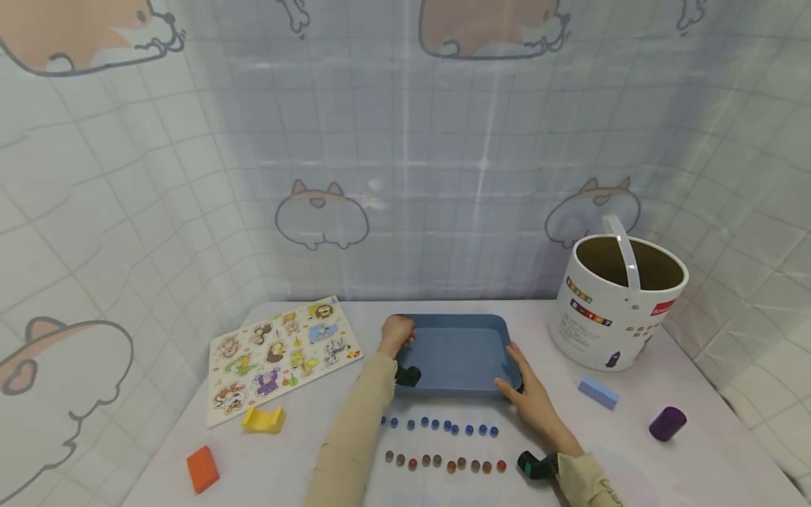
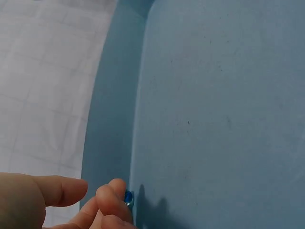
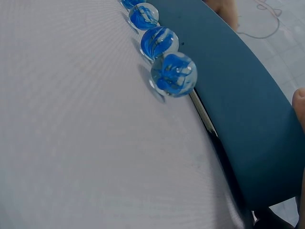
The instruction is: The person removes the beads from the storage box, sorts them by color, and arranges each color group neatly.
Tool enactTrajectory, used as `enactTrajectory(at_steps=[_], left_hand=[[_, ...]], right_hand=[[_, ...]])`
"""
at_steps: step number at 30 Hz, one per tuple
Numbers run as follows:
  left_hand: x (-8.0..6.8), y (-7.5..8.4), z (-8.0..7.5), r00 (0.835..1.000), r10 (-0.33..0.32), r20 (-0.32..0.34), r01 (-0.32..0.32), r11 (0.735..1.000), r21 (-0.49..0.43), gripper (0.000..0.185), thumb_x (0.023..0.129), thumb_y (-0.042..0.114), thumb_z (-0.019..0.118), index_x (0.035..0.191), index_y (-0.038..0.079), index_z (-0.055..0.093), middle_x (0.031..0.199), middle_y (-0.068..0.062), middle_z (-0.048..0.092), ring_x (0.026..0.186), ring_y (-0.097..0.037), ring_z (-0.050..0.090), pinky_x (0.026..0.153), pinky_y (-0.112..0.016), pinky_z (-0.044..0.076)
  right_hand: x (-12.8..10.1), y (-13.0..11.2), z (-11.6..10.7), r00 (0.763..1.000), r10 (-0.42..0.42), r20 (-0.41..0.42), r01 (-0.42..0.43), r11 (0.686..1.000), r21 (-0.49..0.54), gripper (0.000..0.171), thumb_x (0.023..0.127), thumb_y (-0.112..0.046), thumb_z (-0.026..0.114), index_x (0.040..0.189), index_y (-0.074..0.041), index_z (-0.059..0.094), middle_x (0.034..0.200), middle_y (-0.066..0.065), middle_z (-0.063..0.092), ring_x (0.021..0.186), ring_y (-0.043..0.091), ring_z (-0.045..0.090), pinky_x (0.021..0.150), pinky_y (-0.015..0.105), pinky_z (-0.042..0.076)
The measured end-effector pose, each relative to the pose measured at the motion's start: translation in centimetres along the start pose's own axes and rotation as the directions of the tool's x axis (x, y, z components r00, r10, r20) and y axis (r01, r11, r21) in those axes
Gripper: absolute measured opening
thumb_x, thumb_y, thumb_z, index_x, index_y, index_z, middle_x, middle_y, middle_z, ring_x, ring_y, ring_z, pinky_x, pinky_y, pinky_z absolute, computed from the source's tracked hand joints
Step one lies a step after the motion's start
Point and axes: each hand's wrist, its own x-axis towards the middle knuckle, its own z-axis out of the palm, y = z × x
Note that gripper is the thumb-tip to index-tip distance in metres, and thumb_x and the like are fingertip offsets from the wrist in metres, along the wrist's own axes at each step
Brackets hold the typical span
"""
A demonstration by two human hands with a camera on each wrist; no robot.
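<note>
White table point(image 1: 317, 451) with a tray, marbles, blocks, a puzzle and a bucket on it.
A blue tray point(image 1: 456, 352) sits between the two hands, the left hand point(image 1: 396, 336) at its left rim and the right hand point(image 1: 531, 398) at its right near corner; just nearer than the tray runs a row of blue marbles point(image 1: 440, 425), and nearer again a row of reddish marbles point(image 1: 443, 462); left of the left hand lie an animal puzzle board point(image 1: 279, 355), a yellow block point(image 1: 263, 420) and an orange block point(image 1: 203, 468); right of the right hand lie a pale blue block point(image 1: 598, 392) and a purple cylinder point(image 1: 667, 423); beyond those stands a white bucket point(image 1: 608, 310).
</note>
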Motion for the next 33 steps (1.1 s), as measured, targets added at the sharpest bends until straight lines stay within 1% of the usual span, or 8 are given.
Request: enactTrajectory(at_steps=[3,7,9,16,20,25,30,33], left_hand=[[0.1,0.1,0.3,0.998,0.036,-0.055,-0.031,0.997,0.074,0.028,0.087,0.005,0.045,0.070,0.000,0.067,0.051,0.000,0.053,0.046,-0.013,0.050,0.045,-0.023,0.039],[0.0,0.0,0.5,0.990,0.075,-0.118,-0.058,0.989,0.139,0.038,0.084,0.000,0.045,0.048,0.011,0.047,0.042,0.001,0.044,0.042,-0.016,0.047,0.043,-0.026,0.035],[-0.1,-0.1,0.6,0.988,0.092,-0.128,-0.069,0.983,0.171,0.042,0.083,-0.002,0.044,0.044,0.014,0.043,0.040,0.002,0.042,0.040,-0.016,0.045,0.042,-0.026,0.033],[-0.3,-0.5,0.8,0.985,0.116,-0.126,-0.082,0.965,0.249,0.043,0.084,-0.005,0.046,0.043,0.008,0.048,0.042,-0.005,0.050,0.039,-0.014,0.046,0.042,-0.025,0.034],[-0.2,-0.5,0.7,0.993,0.075,-0.097,-0.054,0.979,0.199,0.033,0.083,-0.005,0.048,0.054,-0.002,0.063,0.045,-0.008,0.055,0.038,-0.012,0.046,0.040,-0.023,0.036],[0.0,-0.4,0.2,1.000,0.022,0.009,-0.023,0.997,0.077,0.023,0.089,0.004,0.053,0.093,-0.006,0.073,0.054,-0.002,0.059,0.042,-0.007,0.046,0.043,-0.019,0.038],[-1.0,0.2,-1.4,0.990,0.067,0.120,-0.056,0.994,-0.094,0.027,0.095,0.017,0.058,0.112,-0.003,0.067,0.076,-0.007,0.070,0.054,-0.010,0.054,0.052,-0.022,0.044],[-2.3,0.4,-2.9,0.983,0.102,0.155,-0.082,0.988,-0.130,0.030,0.096,0.023,0.060,0.115,0.001,0.066,0.086,-0.008,0.071,0.062,-0.016,0.059,0.059,-0.027,0.045]], right_hand=[[0.0,-0.1,0.1,1.000,-0.002,0.002,0.002,1.000,0.002,0.076,0.093,-0.029,0.063,0.154,-0.006,0.023,0.162,0.016,0.014,0.145,0.046,0.019,0.108,0.067,0.023],[0.1,-0.2,0.2,1.000,-0.001,0.007,0.001,1.000,-0.005,0.076,0.093,-0.030,0.063,0.154,-0.007,0.023,0.162,0.016,0.015,0.145,0.046,0.019,0.109,0.067,0.022],[0.1,-0.3,0.2,1.000,-0.002,0.002,0.002,1.000,-0.007,0.076,0.093,-0.030,0.064,0.154,-0.007,0.024,0.162,0.017,0.015,0.145,0.045,0.020,0.109,0.067,0.022],[0.2,-0.3,0.3,1.000,0.000,0.015,0.000,1.000,-0.012,0.076,0.094,-0.031,0.063,0.154,-0.008,0.023,0.162,0.016,0.015,0.146,0.045,0.019,0.109,0.067,0.022],[0.1,-0.3,0.3,1.000,0.006,0.014,-0.006,1.000,-0.007,0.076,0.093,-0.031,0.063,0.154,-0.007,0.023,0.162,0.016,0.014,0.146,0.045,0.018,0.109,0.067,0.021],[0.0,-0.2,0.3,1.000,0.013,0.016,-0.013,1.000,-0.012,0.076,0.094,-0.031,0.063,0.154,-0.008,0.023,0.162,0.016,0.014,0.146,0.045,0.018,0.109,0.067,0.021],[-0.1,0.0,0.2,1.000,0.008,0.014,-0.008,1.000,-0.005,0.075,0.094,-0.029,0.063,0.154,-0.007,0.023,0.162,0.017,0.014,0.146,0.046,0.018,0.108,0.067,0.021],[-0.1,-0.1,0.1,1.000,0.002,0.008,-0.002,1.000,0.003,0.075,0.094,-0.028,0.063,0.154,-0.007,0.023,0.162,0.017,0.015,0.145,0.046,0.019,0.108,0.068,0.022]])
